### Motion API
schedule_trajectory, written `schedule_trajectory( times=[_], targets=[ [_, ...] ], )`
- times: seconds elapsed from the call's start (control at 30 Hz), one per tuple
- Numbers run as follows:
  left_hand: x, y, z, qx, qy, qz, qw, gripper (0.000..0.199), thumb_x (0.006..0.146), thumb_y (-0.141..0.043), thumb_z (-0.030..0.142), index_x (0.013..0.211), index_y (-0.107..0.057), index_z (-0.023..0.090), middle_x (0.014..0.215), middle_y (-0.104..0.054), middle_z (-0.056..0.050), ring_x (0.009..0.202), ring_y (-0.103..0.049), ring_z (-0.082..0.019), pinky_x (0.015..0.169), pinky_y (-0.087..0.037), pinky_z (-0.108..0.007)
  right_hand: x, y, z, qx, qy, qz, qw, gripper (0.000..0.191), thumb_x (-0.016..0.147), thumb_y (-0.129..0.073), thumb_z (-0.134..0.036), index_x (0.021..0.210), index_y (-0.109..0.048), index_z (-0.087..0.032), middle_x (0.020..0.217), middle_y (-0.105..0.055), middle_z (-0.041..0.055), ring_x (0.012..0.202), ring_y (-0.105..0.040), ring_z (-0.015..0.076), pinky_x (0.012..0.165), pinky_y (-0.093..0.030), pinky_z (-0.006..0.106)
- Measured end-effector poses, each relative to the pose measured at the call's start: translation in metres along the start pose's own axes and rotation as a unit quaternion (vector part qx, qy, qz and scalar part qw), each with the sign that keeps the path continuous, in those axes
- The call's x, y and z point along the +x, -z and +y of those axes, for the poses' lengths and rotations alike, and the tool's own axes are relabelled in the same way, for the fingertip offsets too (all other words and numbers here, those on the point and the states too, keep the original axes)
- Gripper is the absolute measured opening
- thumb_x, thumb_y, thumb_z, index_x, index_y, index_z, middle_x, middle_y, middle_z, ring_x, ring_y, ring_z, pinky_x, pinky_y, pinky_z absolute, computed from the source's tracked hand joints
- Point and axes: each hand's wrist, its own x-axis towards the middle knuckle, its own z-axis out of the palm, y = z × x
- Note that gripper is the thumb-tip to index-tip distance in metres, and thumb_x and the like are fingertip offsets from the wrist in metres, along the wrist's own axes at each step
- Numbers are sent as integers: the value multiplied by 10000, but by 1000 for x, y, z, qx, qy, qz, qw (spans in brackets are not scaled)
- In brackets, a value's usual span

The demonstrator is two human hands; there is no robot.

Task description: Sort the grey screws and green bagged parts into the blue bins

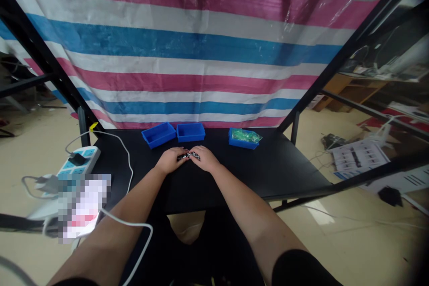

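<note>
Small dark and silvery pieces [188, 156] lie on the black tabletop between my two hands; their exact shape is too small to make out. My left hand [170, 160] rests at their left side, its fingers curved round them. From the right, my right hand [203, 158] touches the same pieces with bent fingers. Just beyond the hands stand two blue trays, a left one [158, 135] and a middle one [191, 132]. A third blue tray [243, 144] farther right holds green items in clear plastic [246, 135].
At the left edge are a white power strip [80, 161] with plugs, a blurred-out device [85, 205] and white cables crossing near my left forearm. A striped sheet [201, 44] hangs behind the black table [275, 170], between dark frame posts.
</note>
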Motion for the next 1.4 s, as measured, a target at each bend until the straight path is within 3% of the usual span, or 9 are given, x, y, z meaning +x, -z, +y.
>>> schedule_trajectory(
  times=[0.17, 0.33, 0.5, 0.67, 0.8, 0.9, 1.03, 1.2, 1.4],
  targets=[
    [-4, 6, 8, 10, -5, 5, 1000, 505, 925, -560, 514, 1324, -650, 216, 1366, -666, -97, 1299, -605, -268, 1147, -453, -465, -4, 0, -4, -17, 3, 7, 1000, 326, 945, -629, -351, 1239, -641, -212, 1227, -685, 87, 1167, -613, 230, 1058, -448, 393],
    [-7, 10, 13, 12, 8, 22, 1000, 566, 873, -611, 561, 1303, -650, 196, 1326, -687, -120, 1296, -605, -290, 1147, -441, -483, -9, 1, -6, -42, 0, 35, 999, 383, 906, -670, -390, 1240, -651, -203, 1367, -630, 101, 1303, -542, 252, 1149, -386, 416],
    [-9, 13, 14, 53, 27, 35, 998, 605, 799, -672, 570, 1289, -650, 216, 1340, -677, -114, 1331, -565, -332, 1198, -339, -563, -12, 5, -11, -77, -65, 78, 992, 474, 862, -698, -467, 1255, -649, -206, 1394, -607, 119, 1316, -527, 289, 1137, -391, 467],
    [-14, 13, 16, 75, 81, 53, 992, 600, 822, -621, 604, 1265, -666, 201, 1294, -693, -138, 1259, -613, -347, 1117, -451, -513, -16, 8, -15, -86, -112, 106, 984, 527, 890, -650, -488, 1329, -616, -198, 1429, -577, 125, 1313, -525, 303, 1128, -397, 469],
    [-15, 10, 16, 72, 70, 52, 994, 614, 857, -586, 591, 1322, -632, 193, 1341, -668, -133, 1311, -579, -331, 1130, -457, -475, -21, 7, -19, -98, -113, 92, 984, 648, 888, -644, -545, 1436, -541, -214, 1541, -471, 124, 1408, -434, 330, 1182, -321, 511],
    [-14, 7, 14, 73, 56, 34, 995, 570, 932, -510, 541, 1354, -613, 173, 1391, -640, -131, 1333, -566, -305, 1154, -439, -467, -23, 2, -21, -115, -112, 40, 986, 735, 896, -619, -596, 1517, -452, -238, 1594, -408, 105, 1478, -344, 342, 1223, -226, 562],
    [-11, 5, 12, 68, 31, 8, 997, 521, 1005, -402, 454, 1382, -595, 151, 1430, -612, -126, 1376, -532, -262, 1179, -413, -448, -20, -5, -22, -121, -109, -23, 986, 695, 951, -553, -564, 1559, -389, -271, 1604, -400, 73, 1516, -278, 341, 1231, -160, 611],
    [-12, 3, 12, 58, 16, -19, 998, 534, 1009, -395, 436, 1452, -535, 172, 1514, -532, -109, 1446, -450, -255, 1209, -363, -479, -19, -6, -24, -120, -95, -41, 987, 767, 922, -599, -556, 1583, -344, -262, 1633, -344, 69, 1547, -186, 347, 1239, -141, 613],
    [-13, 0, 14, 59, 18, -32, 998, 587, 988, -428, 477, 1492, -493, 185, 1552, -481, -103, 1478, -397, -269, 1220, -343, -489, -19, -7, -23, -116, -89, -35, 989, 808, 899, -616, -552, 1587, -335, -235, 1640, -325, 86, 1547, -196, 335, 1243, -183, 570]
  ],
)
